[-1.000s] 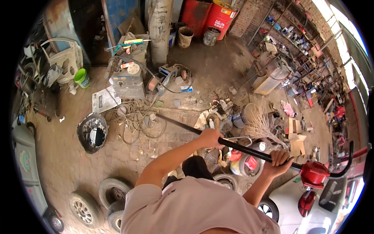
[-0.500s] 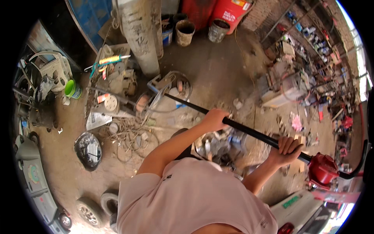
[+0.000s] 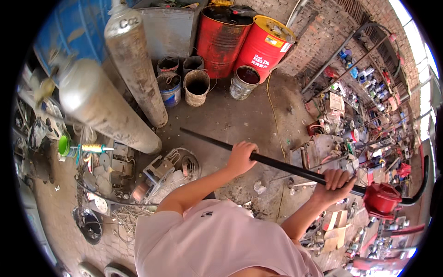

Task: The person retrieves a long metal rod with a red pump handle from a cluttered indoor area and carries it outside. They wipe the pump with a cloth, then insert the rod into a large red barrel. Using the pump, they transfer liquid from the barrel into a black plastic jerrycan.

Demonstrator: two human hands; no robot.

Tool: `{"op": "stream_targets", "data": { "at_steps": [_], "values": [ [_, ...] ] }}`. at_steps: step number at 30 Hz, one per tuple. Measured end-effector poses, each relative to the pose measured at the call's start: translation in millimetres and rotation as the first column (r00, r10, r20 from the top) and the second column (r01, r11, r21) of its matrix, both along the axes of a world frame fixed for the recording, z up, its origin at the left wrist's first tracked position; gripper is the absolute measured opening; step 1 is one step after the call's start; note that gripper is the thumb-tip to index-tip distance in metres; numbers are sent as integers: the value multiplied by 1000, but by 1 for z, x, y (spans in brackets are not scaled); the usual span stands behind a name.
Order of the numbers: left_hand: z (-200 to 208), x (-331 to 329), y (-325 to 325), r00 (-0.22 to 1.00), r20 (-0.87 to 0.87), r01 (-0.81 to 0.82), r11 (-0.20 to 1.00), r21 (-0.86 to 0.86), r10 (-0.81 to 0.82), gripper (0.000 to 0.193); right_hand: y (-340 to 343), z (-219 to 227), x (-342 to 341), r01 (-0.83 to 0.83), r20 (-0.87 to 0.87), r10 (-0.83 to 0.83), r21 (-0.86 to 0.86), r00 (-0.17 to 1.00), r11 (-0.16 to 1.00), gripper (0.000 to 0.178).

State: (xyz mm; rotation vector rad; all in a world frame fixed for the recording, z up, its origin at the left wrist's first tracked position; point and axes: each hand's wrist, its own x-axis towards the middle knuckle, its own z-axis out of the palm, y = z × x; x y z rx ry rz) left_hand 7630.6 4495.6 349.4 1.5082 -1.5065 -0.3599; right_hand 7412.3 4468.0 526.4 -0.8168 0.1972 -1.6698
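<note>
A drum hand pump with a long black tube (image 3: pixel 290 171) lies across in front of me, slanting down to the right. My left hand (image 3: pixel 242 158) is closed around the tube near its middle. Farther right, my right hand (image 3: pixel 335 186) grips the same tube close to the red pump head (image 3: pixel 382 200). A curved black spout (image 3: pixel 425 180) rises beyond that head. The tube's free end points left, over the floor. Ahead stand two drums: a dark red drum (image 3: pixel 220 46) and a brighter red drum (image 3: pixel 263 51) with a yellow rim.
Two tall gas cylinders, one grey (image 3: pixel 106 104) and one rusty (image 3: pixel 137 64), lean at the left. Several grimy buckets, including a metal bucket (image 3: pixel 244 83), stand before the drums. A yellow hose (image 3: pixel 271 115) crosses the floor. Cluttered shelves (image 3: pixel 369 92) line the right side.
My view has shifted forward and up, so the drums, buckets and cylinders show more fully. Both hands still hold the pump tube, which now lies over floor nearer the buckets.
</note>
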Motion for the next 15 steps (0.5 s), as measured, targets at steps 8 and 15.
{"op": "stream_targets", "data": {
  "at_steps": [8, 15],
  "values": [
    [40, 34, -218, 997, 78, 35, 988, -148, -23, 27, -190, 27, 10, 76, 104, -59, -175, 993, 982, 42],
    [98, 81, -462, 992, 123, 36, 916, -399, 14, 32, -398, 66, 37, -29, 144, 90, -379, 985, 925, 39]
  ]
}}
